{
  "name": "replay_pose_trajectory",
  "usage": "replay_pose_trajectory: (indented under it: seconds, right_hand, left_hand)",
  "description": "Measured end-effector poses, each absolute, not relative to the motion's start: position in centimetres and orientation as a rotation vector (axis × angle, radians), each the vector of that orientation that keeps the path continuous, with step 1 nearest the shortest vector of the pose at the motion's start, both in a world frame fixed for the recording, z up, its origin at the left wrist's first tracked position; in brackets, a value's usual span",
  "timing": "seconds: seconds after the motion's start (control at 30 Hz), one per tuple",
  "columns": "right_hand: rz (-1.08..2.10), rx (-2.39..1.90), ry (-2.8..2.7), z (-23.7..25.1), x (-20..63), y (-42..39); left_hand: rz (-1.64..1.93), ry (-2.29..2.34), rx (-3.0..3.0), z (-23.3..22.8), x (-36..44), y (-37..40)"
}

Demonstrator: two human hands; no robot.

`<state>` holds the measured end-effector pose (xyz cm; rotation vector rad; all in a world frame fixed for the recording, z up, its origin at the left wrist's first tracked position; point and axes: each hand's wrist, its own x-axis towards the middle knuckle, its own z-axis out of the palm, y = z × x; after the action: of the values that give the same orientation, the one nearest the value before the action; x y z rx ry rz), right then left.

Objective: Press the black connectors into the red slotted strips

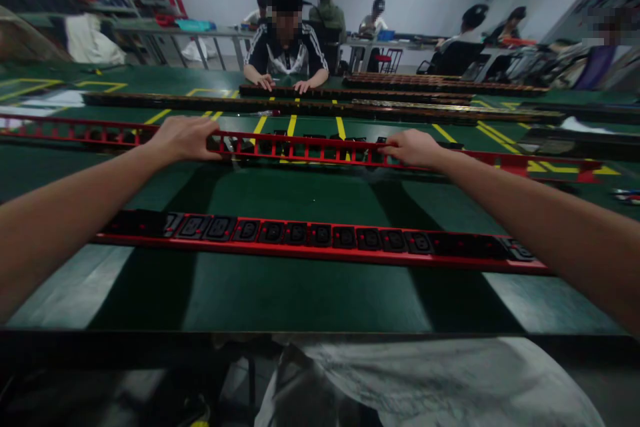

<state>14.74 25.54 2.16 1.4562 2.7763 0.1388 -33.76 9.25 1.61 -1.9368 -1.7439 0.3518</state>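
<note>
Both my hands grip the far red frame strip: left hand and right hand closed over its top edge, well apart. Nearer me than the grip lies the assembled red socket strip on the green table. Step, as I judge: lifting the frame; next calls for an even, level pull.
</note>
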Motion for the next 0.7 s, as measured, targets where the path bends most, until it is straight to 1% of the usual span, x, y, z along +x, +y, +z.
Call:
replay_pose_trajectory:
  seconds: [0.1, 0.17, 0.27, 0.43, 0.53, 0.6, 0.63, 0.7]
  right_hand:
    - [0.328, 1.479, 2.811, 1.4, 14.4, 25.8]
    - [0.391, 1.467, 2.847, 0.9, 14.6, 25.4]
    - [0.378, 1.411, 2.888, 0.3, 15.4, 23.9]
    - [0.399, 1.248, 2.927, 0.0, 16.1, 20.7]
    - [0.293, 1.096, 2.967, 0.3, 16.3, 20.2]
    - [0.195, 1.207, 3.008, 0.8, 17.4, 21.4]
    - [0.184, 1.383, 3.029, 1.2, 18.4, 22.4]
    - [0.294, 1.837, 3.006, 1.8, 21.0, 25.1]
  left_hand:
    - [0.357, -1.716, -1.94, 1.5, -34.1, 10.0]
    - [0.377, -1.751, -1.947, 1.3, -34.3, 9.9]
    - [0.404, -1.793, -1.989, 1.0, -34.8, 9.0]
    - [0.45, -1.722, -2.181, 0.4, -34.7, 6.6]
    - [0.441, -1.732, -2.276, 0.2, -34.1, 5.7]
    - [0.342, -1.797, -2.266, 0.4, -34.5, 5.6]
    - [0.257, -1.858, -2.218, 0.6, -35.3, 5.7]
    - [0.018, -2.021, -2.007, 1.2, -38.2, 6.0]
